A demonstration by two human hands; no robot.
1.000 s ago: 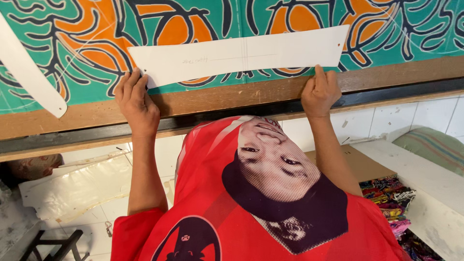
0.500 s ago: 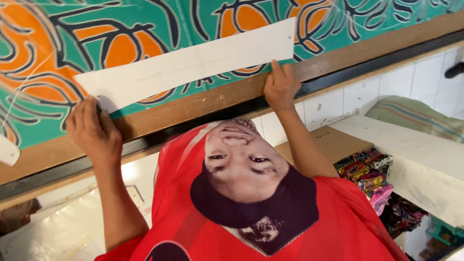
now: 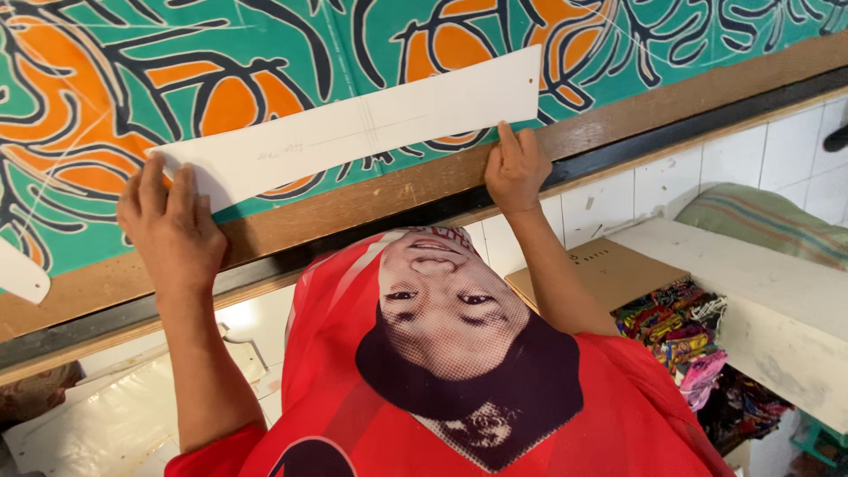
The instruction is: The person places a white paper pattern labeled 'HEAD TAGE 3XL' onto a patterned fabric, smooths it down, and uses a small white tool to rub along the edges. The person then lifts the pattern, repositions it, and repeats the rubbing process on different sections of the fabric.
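— Where are we keeping the long white paper pattern (image 3: 362,132)?

— We are laying it flat across the green and orange patterned fabric (image 3: 115,97), near the wooden edge of the worktop (image 3: 618,119).

— What are our hands doing?

— We are pressing the left hand (image 3: 172,231) on the pattern's left end, fingers (image 3: 152,181) spread flat and gripping nothing. We are resting the right hand (image 3: 515,168) at its lower right edge, fingers loosely curled, fingertips touching paper.

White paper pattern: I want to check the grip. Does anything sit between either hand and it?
Nothing visible does. The left hand presses the white paper pattern at one end, and the right hand touches its lower edge, on the printed fabric.
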